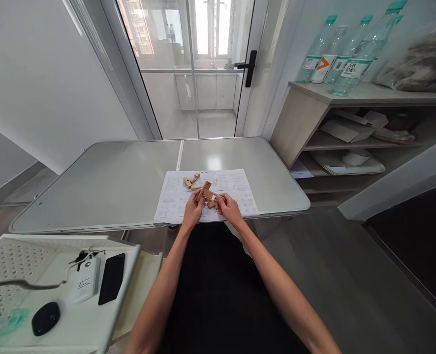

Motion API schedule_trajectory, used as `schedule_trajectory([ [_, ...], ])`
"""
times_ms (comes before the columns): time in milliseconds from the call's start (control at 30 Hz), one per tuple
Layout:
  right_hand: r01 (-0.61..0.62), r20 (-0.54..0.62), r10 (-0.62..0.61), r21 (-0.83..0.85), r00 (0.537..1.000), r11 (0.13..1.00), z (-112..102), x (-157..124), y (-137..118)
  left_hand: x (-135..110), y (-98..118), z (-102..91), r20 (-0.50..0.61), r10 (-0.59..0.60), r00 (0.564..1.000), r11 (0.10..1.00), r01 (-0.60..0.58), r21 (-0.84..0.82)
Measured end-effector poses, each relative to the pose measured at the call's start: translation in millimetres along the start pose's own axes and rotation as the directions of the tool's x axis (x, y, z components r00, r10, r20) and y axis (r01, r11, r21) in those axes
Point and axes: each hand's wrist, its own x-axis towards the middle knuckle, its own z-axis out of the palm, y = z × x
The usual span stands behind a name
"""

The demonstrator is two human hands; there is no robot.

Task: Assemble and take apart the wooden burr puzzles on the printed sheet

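Both my hands meet over a printed instruction sheet (pixel 236 189) on a grey folding table (pixel 129 177). My left hand (pixel 193 210) pinches a notched wooden puzzle piece (pixel 205 187) that stands tilted upward. My right hand (pixel 228 207) is closed on another wooden piece (pixel 209 195) that touches or crosses the first. A small wooden block (pixel 212 204) shows just below, between my hands. Several loose wooden pieces (pixel 190 181) lie on the sheet just beyond my left hand.
A white perforated tray (pixel 4 260) at my lower left carries a black phone (pixel 112 284), a white power bank (pixel 87 279) and a black mouse (pixel 46 317). Shelves (pixel 351 142) with water bottles (pixel 354 54) stand at the right. A glass door (pixel 192 64) lies beyond the table.
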Motion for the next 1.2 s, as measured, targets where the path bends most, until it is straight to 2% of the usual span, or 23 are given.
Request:
schedule_trajectory([
  [367, -0.039, -0.015, 0.04, 0.041, 0.999, 0.998, -1, -1, 2, -9, 17, 3.4, -0.015, 0.022, 1.0, 1.0, -0.022, 0.013],
  [967, -0.076, -0.029, 0.078, 0.07, 0.997, 0.995, 0, 3, 5, -10, 12, 4.0, -0.049, 0.03, 0.998, 0.995, -0.025, 0.095],
  [1200, -0.083, -0.048, 0.087, 0.072, 0.995, 0.994, -1, 3, 4, -12, 16, 3.8, -0.045, 0.037, 0.998, 0.988, -0.03, 0.149],
])
